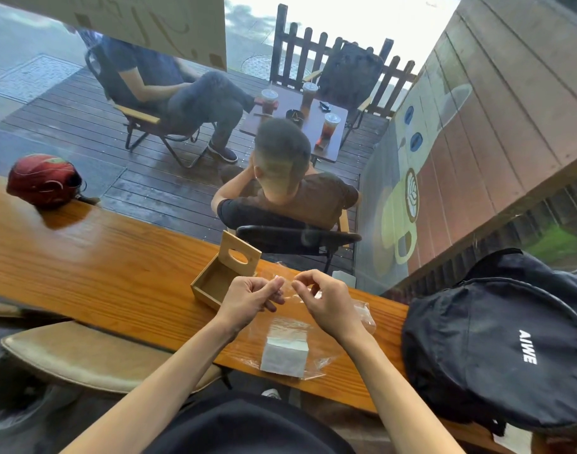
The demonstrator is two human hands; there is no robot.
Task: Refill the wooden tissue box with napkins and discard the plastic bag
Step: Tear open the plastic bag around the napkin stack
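Both hands pinch plastic bag top | napkins below

Bright, flat daylight comes through the window, where the sky is blown out white. Glare sheens the counter. Shadows are soft. Wide-angle distortion bends the edges; faint reflections haze the glass.
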